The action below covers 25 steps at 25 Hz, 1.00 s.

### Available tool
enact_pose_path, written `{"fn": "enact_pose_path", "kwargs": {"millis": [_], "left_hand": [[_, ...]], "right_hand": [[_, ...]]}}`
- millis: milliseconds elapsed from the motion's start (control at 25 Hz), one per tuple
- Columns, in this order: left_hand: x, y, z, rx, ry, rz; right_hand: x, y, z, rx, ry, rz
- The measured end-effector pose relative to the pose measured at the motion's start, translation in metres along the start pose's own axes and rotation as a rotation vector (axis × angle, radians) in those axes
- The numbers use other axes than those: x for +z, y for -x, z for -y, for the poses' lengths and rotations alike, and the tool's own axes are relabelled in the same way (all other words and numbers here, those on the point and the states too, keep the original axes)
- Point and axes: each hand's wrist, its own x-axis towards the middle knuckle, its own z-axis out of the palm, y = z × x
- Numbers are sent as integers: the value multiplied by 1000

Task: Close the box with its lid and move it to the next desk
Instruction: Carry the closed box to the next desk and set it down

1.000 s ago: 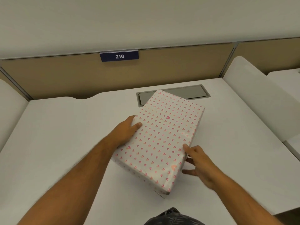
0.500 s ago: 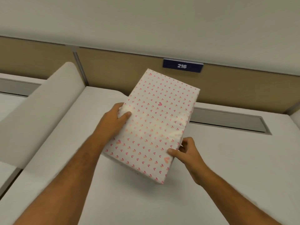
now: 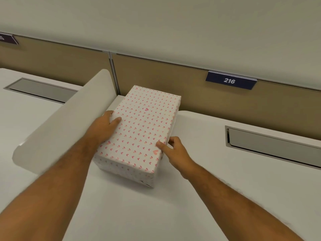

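The box (image 3: 141, 129), white with small pink hearts and with its lid on, is between the two hands, close to the white divider (image 3: 62, 126) at the left side of the table (image 3: 225, 197). The left hand (image 3: 104, 127) lies against the left long side, its thumb on top of the lid. The right hand (image 3: 175, 151) takes the right side near the front corner, thumb on top, fingers curled down the side. Both grips are closed on the box. I cannot tell if its bottom touches the table.
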Motion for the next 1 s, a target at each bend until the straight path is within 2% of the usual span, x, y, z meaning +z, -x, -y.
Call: {"fn": "enact_pose_path", "kwargs": {"millis": [120,240,360,440,520,800,1000], "left_hand": [[-3,8,-11,97,-116,-135],[7,49,-29,363,-221,-366],[43,104,-38,402,-180,-307],[66,132,-33,402,-211,-238],[74,138,-22,416,-242,-242],[38,77,4,380,-236,-311],[11,30,16,338,-252,-339]], "right_hand": [[5,9,3,-30,82,-107],[10,35,-6,-134,158,-141],[18,56,-21,-193,201,-63],[26,62,-27,-200,188,-63],[37,62,-26,-195,162,-68],[81,10,18,-223,305,62],[106,-45,53,-174,388,139]]}}
